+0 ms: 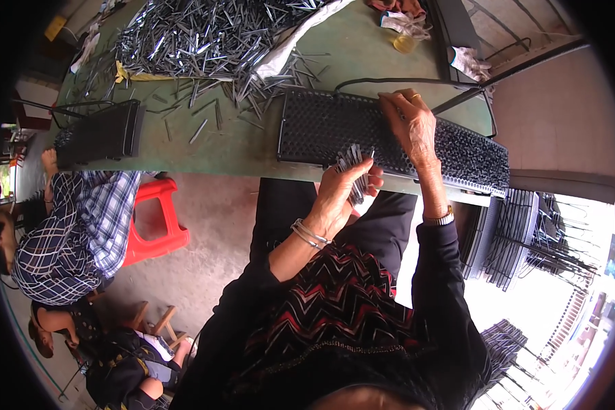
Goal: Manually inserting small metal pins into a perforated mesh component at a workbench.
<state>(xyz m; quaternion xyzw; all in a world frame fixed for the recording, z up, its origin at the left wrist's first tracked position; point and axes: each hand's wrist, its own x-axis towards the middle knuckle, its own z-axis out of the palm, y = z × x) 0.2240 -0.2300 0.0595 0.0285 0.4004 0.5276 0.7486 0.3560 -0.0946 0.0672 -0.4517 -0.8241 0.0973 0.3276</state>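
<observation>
A bundle of thin metal strips (pixel 352 158) is gripped in my left hand (pixel 331 197), which is held just in front of a long black perforated rack (pixel 321 123). The strips stick up between thumb and fingers. On the rack's top rests my right hand (pixel 415 130), its fingers bent and pressed together against the holes; whatever they pinch is hidden. To the right of that hand, the rack's holes are densely filled with dark pieces (pixel 468 154). The left stretch looks unfilled.
Loose metal strips are heaped (pixel 198 37) on a white sheet at the back of the green table (pixel 253 154). Another black rack (pixel 102 137) lies at far left, near a seated person (pixel 68 232) and a red stool (pixel 157 222). Racks are stacked (pixel 506 236) at right.
</observation>
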